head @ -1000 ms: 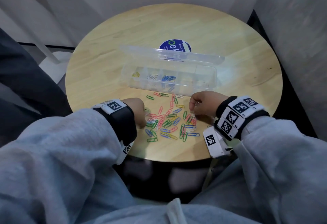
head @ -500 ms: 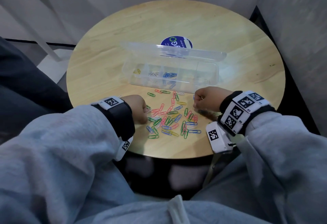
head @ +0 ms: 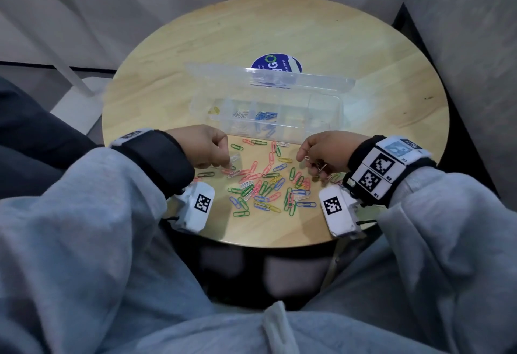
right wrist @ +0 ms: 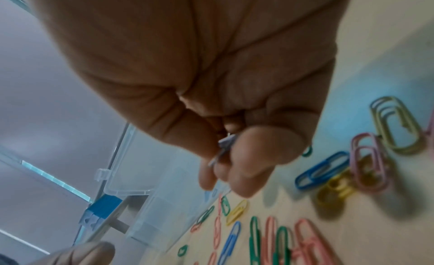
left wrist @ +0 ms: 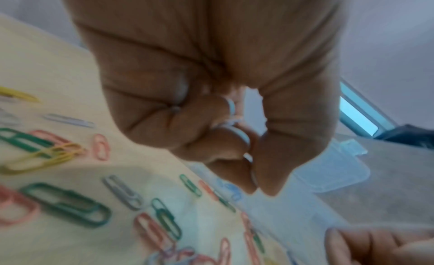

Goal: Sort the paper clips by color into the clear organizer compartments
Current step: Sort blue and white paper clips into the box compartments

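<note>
A pile of coloured paper clips (head: 265, 183) lies on the round wooden table (head: 363, 46) in front of the clear organizer (head: 321, 121), whose lid stands open. Its compartments hold a yellow clip (head: 214, 110), white clips (head: 240, 114) and blue clips (head: 265, 116). My left hand (head: 223, 162) hovers at the pile's left edge, fingers curled, pinching white clips (left wrist: 231, 120). My right hand (head: 307, 160), at the pile's right edge, pinches a white clip (head: 307, 157) at its fingertips; more grey-white clips (right wrist: 224, 148) show in its curled fingers.
A blue round sticker (head: 277, 62) sits on the table behind the organizer lid (head: 268, 76). Walls close in at the back and right. My grey sleeves (head: 84, 227) cover the near table edge, and a dark gap lies below it.
Both hands have lifted off the pile and moved toward the organizer, the left up and right, the right slightly up, each carrying pale clips. The head view shifted.
</note>
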The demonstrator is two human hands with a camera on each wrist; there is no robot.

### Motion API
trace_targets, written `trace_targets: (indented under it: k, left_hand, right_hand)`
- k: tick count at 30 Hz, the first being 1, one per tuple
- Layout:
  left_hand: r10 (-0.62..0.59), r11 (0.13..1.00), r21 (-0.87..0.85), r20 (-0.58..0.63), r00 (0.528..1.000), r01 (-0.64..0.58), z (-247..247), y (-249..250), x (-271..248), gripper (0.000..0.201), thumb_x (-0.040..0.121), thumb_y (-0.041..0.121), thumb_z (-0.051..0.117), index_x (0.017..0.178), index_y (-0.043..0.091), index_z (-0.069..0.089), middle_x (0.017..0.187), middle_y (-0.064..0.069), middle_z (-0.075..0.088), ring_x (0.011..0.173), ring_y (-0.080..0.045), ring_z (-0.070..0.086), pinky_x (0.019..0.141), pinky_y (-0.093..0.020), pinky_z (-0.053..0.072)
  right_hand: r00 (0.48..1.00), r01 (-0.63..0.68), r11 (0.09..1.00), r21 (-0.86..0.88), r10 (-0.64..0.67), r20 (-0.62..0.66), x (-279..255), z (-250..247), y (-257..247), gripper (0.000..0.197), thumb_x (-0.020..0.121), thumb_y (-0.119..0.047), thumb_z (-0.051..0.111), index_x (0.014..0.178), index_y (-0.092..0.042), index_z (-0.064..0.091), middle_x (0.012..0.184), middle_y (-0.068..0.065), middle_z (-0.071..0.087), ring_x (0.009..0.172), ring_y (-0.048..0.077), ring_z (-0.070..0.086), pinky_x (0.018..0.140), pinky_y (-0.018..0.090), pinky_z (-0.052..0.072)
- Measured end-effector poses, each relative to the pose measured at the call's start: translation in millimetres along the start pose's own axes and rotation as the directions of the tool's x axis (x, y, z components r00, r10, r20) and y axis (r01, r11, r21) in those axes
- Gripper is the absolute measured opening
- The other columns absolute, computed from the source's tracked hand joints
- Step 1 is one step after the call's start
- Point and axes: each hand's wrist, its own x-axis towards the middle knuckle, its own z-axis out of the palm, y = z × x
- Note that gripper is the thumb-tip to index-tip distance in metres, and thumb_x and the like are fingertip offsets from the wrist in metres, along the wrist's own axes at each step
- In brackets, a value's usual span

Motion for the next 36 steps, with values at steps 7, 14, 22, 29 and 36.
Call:
trace_targets:
  k: [7, 14, 22, 29, 36]
  left_hand:
    - [-0.029, 0.889, -0.452, 0.1, 0.995, 0.071, 6, 11, 6, 0.024, 0.082, -0.005, 0.038, 0.074, 0.009, 0.056, 0.05, 0.002, 0.043, 0.033, -0.005, 0.038, 0.035, -0.012, 0.027]
    - [-0.044, 0.808, -0.567, 0.208, 0.977, 0.157, -2, 11, 6, 0.026, 0.064, 0.005, 0.027, 0.046, 0.011, 0.045, 0.052, -0.002, 0.036, 0.038, -0.013, 0.036, 0.038, -0.014, 0.025]
    - [-0.21, 0.958, -0.208, -0.027, 0.977, 0.199, -4, 11, 15, 0.037, 0.091, 0.018, 0.04, 0.055, 0.011, 0.04, 0.059, -0.002, 0.038, 0.041, -0.011, 0.031, 0.039, -0.018, 0.022]
    - [-0.109, 0.847, 0.503, -0.157, 0.982, 0.174, 10, 12, 14, 0.015, 0.079, 0.027, 0.066, 0.071, 0.015, 0.062, 0.069, -0.004, 0.052, 0.067, -0.022, 0.047, 0.056, -0.023, 0.032]
    - [-0.023, 0.797, 0.597, -0.123, 0.992, 0.092, 26, 4, 24, 0.017, 0.072, 0.02, 0.072, 0.063, 0.022, 0.057, 0.069, 0.007, 0.057, 0.072, -0.016, 0.054, 0.054, -0.022, 0.035]
  right_hand:
    - [0.977, 0.126, 0.863, -0.49, -0.192, -0.087, -7, 7, -5, 0.014, 0.082, -0.015, 0.061, 0.074, -0.026, 0.057, 0.065, -0.007, 0.052, 0.054, 0.006, 0.049, 0.049, 0.02, 0.038]
    - [0.965, 0.122, 0.744, -0.657, -0.243, -0.096, -1, 14, -16, 0.044, 0.088, -0.019, 0.054, 0.129, -0.035, 0.05, 0.097, 0.0, 0.055, 0.082, 0.017, 0.051, 0.07, 0.023, 0.039]
    - [0.982, 0.042, 0.648, -0.76, -0.166, -0.087, 8, 17, -20, 0.05, 0.093, -0.021, 0.048, 0.141, -0.033, 0.038, 0.143, 0.003, 0.046, 0.124, 0.023, 0.049, 0.086, 0.026, 0.041]
    - [0.977, 0.031, 0.608, -0.793, -0.186, -0.104, 0, 17, -21, 0.025, 0.085, -0.005, 0.049, 0.106, -0.017, 0.056, 0.099, 0.004, 0.055, 0.083, 0.022, 0.048, 0.054, 0.022, 0.033]
    - [0.987, 0.009, 0.531, -0.847, -0.143, -0.079, 7, 19, -21, 0.026, 0.087, -0.008, 0.044, 0.105, -0.008, 0.062, 0.105, 0.009, 0.065, 0.087, 0.026, 0.056, 0.067, 0.027, 0.042]
